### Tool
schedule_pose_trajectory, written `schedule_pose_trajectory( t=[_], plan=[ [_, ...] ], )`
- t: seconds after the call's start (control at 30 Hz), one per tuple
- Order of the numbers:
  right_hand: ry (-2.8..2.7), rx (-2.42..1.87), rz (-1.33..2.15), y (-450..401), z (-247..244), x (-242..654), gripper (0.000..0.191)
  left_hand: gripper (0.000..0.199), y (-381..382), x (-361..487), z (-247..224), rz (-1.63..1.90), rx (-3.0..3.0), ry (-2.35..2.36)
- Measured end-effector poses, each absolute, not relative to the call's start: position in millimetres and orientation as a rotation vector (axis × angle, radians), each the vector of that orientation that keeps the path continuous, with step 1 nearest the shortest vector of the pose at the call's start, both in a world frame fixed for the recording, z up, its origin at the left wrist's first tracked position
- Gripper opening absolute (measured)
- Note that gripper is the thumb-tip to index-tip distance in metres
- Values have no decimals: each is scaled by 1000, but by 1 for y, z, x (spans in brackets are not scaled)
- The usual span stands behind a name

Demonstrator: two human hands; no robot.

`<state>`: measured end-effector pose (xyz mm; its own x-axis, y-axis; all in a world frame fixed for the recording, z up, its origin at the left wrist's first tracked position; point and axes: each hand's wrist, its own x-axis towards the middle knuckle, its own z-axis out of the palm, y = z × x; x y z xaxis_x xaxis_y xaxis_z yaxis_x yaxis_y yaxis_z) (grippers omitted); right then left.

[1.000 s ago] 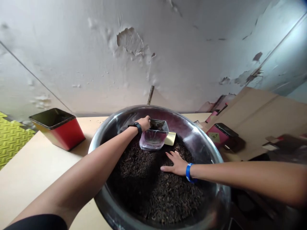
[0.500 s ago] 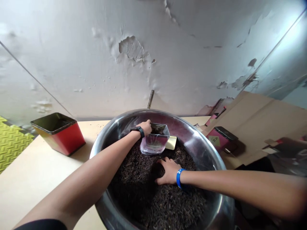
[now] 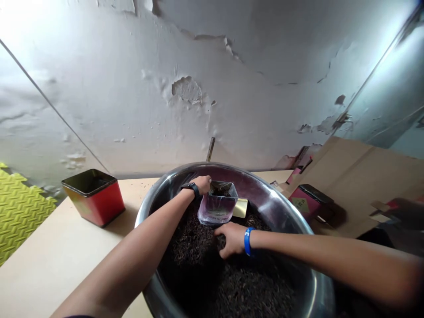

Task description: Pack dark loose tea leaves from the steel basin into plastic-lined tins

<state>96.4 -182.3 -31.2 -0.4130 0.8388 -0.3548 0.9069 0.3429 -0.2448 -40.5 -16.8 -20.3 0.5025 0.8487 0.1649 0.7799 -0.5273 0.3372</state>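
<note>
A large steel basin [image 3: 296, 216] holds a bed of dark loose tea leaves [image 3: 255, 289]. My left hand [image 3: 201, 184], a black watch at its wrist, grips the near-left rim of a square clear plastic bag [image 3: 217, 211]. The bag stands upright on the leaves, its mouth open and some tea inside. My right hand [image 3: 232, 238], with a blue wristband, is curled round a clump of tea leaves just in front of the bag; its fingertips are partly hidden in the dark leaves. A gold-coloured lid or tray [image 3: 240, 208] lies right of the bag.
An open red and yellow tin [image 3: 102, 201] stands on the pale table [image 3: 66, 260] at left. On the right are a pink box with a black lid [image 3: 309, 201] and a large cardboard sheet [image 3: 367, 176]. A peeling wall [image 3: 132, 106] rises behind the basin.
My right hand's fingers, spread wider before, have drawn in round the tea leaves. My left hand still holds the bag. The whole scene sits lower in view as the head tilted up.
</note>
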Motion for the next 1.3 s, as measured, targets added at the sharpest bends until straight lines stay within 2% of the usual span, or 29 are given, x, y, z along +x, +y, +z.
schedule_pose_trajectory(
  t=[0.17,0.27,0.37,0.63,0.8,0.9,0.93,1.07,1.2,1.3],
  plan=[
    [2595,1609,-634,-147,32,97,31,37,-11,-47,-19,477,2548,1364],
    [2621,1660,-686,-114,68,103,31,36,-11,-48,-18,465,2552,1358],
    [2632,1712,-610,-81,83,106,34,33,-13,-50,-14,450,2554,1353],
    [2511,1615,-356,-47,43,99,40,33,-11,-58,-10,473,2532,1361],
    [2616,1701,-123,-61,63,112,33,29,-4,-57,-18,471,2526,1357],
    [2684,1740,112,-96,64,106,41,27,0,-55,-25,466,2509,1358],
    [2727,1635,81,-111,57,101,45,26,1,-55,-27,456,2500,1360],
    [2673,915,-538,-167,2,85,52,23,2,-52,-31,408,2457,1389],
    [2488,1019,-512,-188,-41,93,86,25,-3,-49,-26,424,2404,1462],
    [2457,1114,-644,-195,-40,102,95,33,-7,-44,-19,500,2366,1528]
  ],
)
